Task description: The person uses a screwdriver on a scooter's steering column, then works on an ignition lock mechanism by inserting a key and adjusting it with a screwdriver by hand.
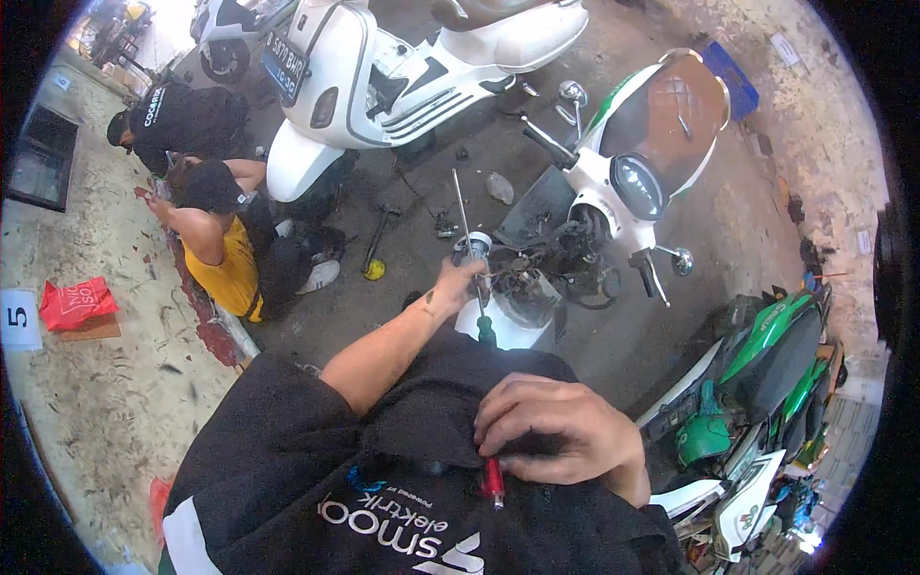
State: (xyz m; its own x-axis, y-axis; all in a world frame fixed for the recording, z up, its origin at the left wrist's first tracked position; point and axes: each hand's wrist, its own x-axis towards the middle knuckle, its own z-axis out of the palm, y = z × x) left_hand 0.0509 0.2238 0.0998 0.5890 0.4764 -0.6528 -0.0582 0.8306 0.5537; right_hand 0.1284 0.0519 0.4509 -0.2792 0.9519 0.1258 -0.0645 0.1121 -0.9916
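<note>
My left hand reaches forward with its fingers closed round a long screwdriver. Its thin shaft points away from me and its dark green handle points back. A silver cylindrical part shows at the same fingers; whether they grip it too is unclear. Beneath is a white scooter's body panel with exposed dark wiring. Close to my chest, my right hand is closed, thumb and fingers pinching a small red cylinder with a metal tip, in front of my black shirt.
A white scooter stands at the far left; another with a brown-topped front panel stands far right. Two people sit by the left wall. A hammer-like tool lies on the floor. Green scooters line the right.
</note>
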